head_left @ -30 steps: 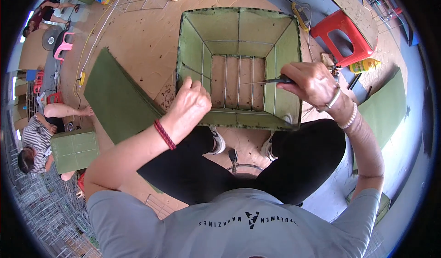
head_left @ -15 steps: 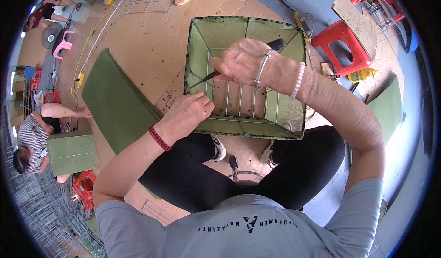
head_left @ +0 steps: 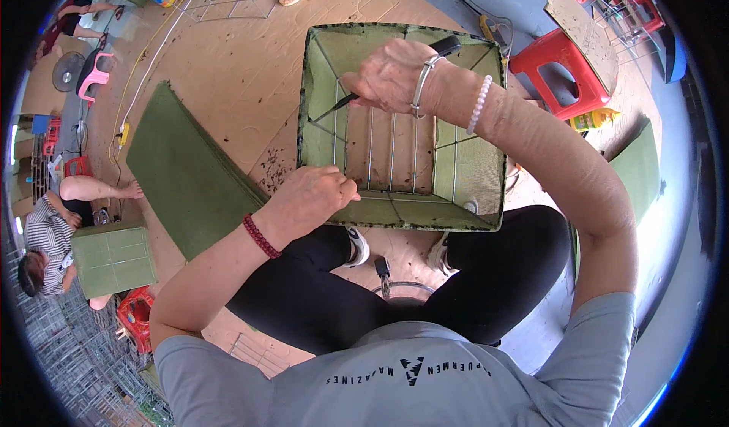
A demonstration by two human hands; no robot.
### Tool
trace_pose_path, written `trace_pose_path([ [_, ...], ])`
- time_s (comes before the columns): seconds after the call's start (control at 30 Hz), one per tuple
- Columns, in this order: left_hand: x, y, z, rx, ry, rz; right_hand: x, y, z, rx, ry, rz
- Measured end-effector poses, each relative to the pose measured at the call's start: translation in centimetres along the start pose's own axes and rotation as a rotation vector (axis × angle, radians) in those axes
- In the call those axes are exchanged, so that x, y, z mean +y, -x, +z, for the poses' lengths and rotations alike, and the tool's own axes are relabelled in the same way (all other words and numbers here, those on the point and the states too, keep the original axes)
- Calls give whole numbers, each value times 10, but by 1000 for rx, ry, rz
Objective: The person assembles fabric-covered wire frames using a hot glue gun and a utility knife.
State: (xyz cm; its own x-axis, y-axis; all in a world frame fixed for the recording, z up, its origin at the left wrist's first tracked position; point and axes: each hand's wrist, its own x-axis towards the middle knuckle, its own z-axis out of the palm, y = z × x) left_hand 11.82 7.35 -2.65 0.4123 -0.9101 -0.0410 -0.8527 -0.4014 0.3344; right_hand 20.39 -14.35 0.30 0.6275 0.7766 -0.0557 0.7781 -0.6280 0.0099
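A square wire-frame basket (head_left: 467,176) lined with green mesh cloth, its rim dark and ragged, sits in front of my knees with its open side toward me. Thin metal bars cross its bottom, and brown floor shows between them. My left hand (head_left: 307,195) has its fingers curled over the near left corner of the rim, gripping it; the fingertips are partly hidden. Above the basket, my right hand (head_left: 391,74) is closed round a slim black-handled tool (head_left: 446,45). Its thin pointed tip reaches down-left to the mesh on the left wall; whether it touches I cannot tell.
A stack of green cloth sheets (head_left: 186,176) lies to the left. At right stand a red stool (head_left: 550,66) with a board on top and a yellow bottle (head_left: 594,119). Far left, a seated person is beside another green-covered frame (head_left: 114,260). Dark scraps litter the brown floor covering.
My right hand and the tool have shifted slightly up and left, the tip along the left wall. My left hand has moved slightly down the rim, fingers still curled.
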Motion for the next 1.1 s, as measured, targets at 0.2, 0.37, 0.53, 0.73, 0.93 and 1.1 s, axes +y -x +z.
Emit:
trace_pose_path([
  [0.2, -10, -14, -16, 13, 107, -56, 3, 35, 6, 163, 32, 86],
  [0.37, -23, -29, -47, -428, 392, -156, -11, 83, 4, -91, -186, 66],
  [0.53, -30, -47, -65, -396, 349, 60, -56, 92, 17, -2, -500, -52],
  [0.73, -36, -68, -56, -647, 367, -160, -68, 75, 26, 61, -526, -64],
  [0.93, -42, -41, -26, -170, 268, 76, -78, 70, 25, 50, -453, -99],
  [1.1, -43, -40, -17, -175, 264, 41, -91, 59, 45, 47, -563, -71],
])
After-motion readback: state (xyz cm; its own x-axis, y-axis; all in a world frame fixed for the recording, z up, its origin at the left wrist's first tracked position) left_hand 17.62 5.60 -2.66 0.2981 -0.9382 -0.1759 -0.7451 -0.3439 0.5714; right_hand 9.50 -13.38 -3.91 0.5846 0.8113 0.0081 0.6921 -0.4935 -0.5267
